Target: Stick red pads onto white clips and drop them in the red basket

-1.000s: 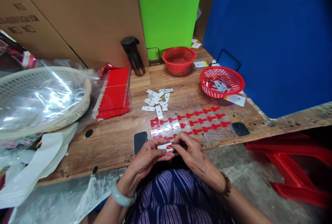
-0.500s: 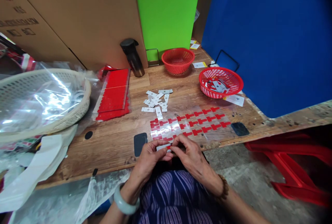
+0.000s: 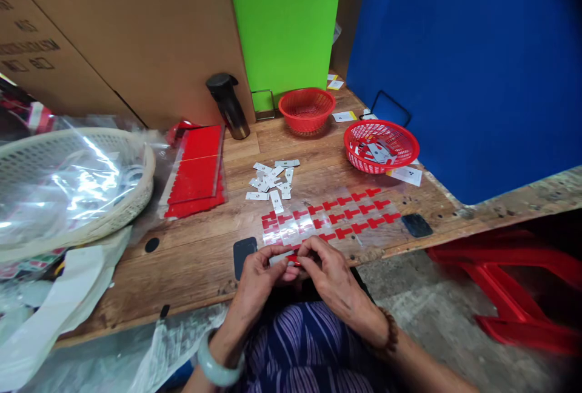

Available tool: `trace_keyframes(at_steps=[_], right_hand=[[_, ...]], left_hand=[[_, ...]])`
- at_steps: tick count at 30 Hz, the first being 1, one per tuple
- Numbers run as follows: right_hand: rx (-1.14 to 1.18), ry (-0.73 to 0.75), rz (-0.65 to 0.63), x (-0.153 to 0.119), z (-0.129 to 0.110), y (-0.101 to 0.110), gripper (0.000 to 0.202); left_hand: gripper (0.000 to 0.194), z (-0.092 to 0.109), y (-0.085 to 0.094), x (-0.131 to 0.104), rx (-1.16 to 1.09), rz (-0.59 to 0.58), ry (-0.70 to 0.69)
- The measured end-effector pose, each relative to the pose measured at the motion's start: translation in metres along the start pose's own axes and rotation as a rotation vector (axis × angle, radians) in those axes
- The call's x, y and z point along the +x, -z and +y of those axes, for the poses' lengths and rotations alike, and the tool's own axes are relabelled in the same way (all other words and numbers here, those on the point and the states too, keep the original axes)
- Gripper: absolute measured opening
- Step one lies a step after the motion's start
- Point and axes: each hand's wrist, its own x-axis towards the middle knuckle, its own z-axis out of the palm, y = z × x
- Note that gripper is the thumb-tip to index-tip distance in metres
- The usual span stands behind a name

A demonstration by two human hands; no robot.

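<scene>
Just over the table's front edge, my left hand (image 3: 255,276) pinches a small light-grey flat plate (image 3: 278,258) between thumb and fingers. My right hand (image 3: 333,276) has thumb and forefinger closed on a red sticker (image 3: 293,259) at the plate's right end; the fingertips partly cover it. Right in front of both hands lies a clear sheet of red T-shaped stickers (image 3: 352,214), its near edge partly behind my fingers. Beyond its left end is a loose pile of similar grey plates (image 3: 271,181), each marked with a small dark spot.
A red basket (image 3: 381,165) holding plates stands at the right, another red basket (image 3: 307,111) farther back. Red sheets (image 3: 197,165), a dark flask (image 3: 231,111) and a large cream basket (image 3: 131,193) with plastic bags are leftward. Dark pads (image 3: 416,225) lie along the front edge.
The view has shifted slightly. The red sticker shows a little more between my fingers at the plate's right end. Both hands keep their grip.
</scene>
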Motion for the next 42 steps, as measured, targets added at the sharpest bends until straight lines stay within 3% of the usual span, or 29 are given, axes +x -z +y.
trace_keyframes(at_steps=[5,28,36,40,42], right_hand=[[-0.050,0.002,-0.018,0.005,-0.002,0.002,0.010],[-0.341,0.161,0.040,0.004,0.001,-0.005,0.012],[-0.243,0.176,0.066,0.007,0.006,-0.006,0.011],[-0.158,0.103,0.166,0.015,0.013,0.001,0.030],[-0.099,0.052,0.123,0.018,0.014,0.006,0.017]], left_hand=[[0.048,-0.001,0.005,0.001,-0.050,-0.041,0.037],[0.042,-0.007,0.004,0.000,-0.040,0.011,-0.003],[0.040,-0.008,0.005,0.001,-0.063,0.047,0.005],[0.035,-0.008,0.008,0.000,-0.113,0.058,0.044],[0.034,-0.007,0.008,-0.001,-0.132,0.062,0.058]])
